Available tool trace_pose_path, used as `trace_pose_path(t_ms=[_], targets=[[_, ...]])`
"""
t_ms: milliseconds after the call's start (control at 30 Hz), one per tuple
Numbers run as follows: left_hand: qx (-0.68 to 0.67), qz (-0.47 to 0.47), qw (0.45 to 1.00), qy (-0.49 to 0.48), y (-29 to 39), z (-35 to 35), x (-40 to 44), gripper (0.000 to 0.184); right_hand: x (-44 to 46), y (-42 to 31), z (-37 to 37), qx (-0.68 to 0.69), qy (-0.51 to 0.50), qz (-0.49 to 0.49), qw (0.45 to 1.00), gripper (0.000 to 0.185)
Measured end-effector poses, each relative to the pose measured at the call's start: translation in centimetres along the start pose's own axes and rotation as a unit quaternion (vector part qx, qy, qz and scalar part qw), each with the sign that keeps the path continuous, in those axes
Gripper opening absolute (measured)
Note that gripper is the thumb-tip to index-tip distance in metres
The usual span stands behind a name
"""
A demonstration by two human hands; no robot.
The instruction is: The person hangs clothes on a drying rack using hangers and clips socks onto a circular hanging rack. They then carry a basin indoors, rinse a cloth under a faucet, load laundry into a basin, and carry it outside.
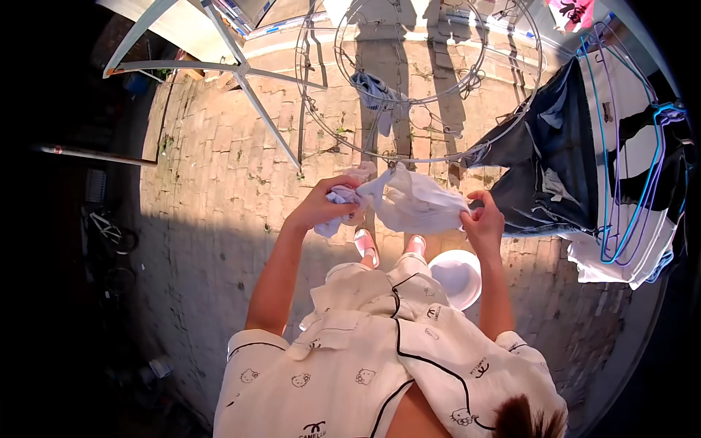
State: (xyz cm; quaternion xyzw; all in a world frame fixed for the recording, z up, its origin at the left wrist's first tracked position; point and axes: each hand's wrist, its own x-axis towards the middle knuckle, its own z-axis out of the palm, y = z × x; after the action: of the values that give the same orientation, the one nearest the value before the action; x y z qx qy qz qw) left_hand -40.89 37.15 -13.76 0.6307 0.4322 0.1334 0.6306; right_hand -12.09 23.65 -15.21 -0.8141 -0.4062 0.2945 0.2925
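Note:
My left hand [326, 204] is closed around a crumpled bundle of pale pink and lilac laundry [340, 212]. A thin white garment [420, 201] stretches from beside that bundle across to my right hand [483, 220], which pinches its right edge between thumb and fingers. Its exact kind does not show. Just above the garment hangs a round wire drying rack [420, 159] with clips. A striped blue and white sock [371, 89] and another small pale piece hang from the rack.
Jeans [558, 153] and other clothes hang at the right, near blue and purple hangers [646, 175]. A white basin [456, 277] stands on the brick paving [212, 182] by my feet. A metal stand [241, 69] rises at upper left, and a bicycle [109, 230] is in the shade.

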Motion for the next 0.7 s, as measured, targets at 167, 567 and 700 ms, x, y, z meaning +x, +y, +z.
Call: trace_pose_path(t_ms=[167,567,700], targets=[[0.021,0.014,1.000,-0.007,0.0,0.2,-0.6,0.032,0.5,2.2,0.3,0.019,0.014,-0.066,0.998,0.017],[0.003,0.032,0.999,0.003,-0.7,-0.1,-0.5,0.031,2.1,-1.6,-0.6,0.489,-0.230,0.090,0.837,0.025],[-0.046,-0.020,0.999,0.009,-0.3,0.5,-0.8,0.035,1.0,-3.5,-0.8,0.560,-0.216,0.066,0.797,0.027]])
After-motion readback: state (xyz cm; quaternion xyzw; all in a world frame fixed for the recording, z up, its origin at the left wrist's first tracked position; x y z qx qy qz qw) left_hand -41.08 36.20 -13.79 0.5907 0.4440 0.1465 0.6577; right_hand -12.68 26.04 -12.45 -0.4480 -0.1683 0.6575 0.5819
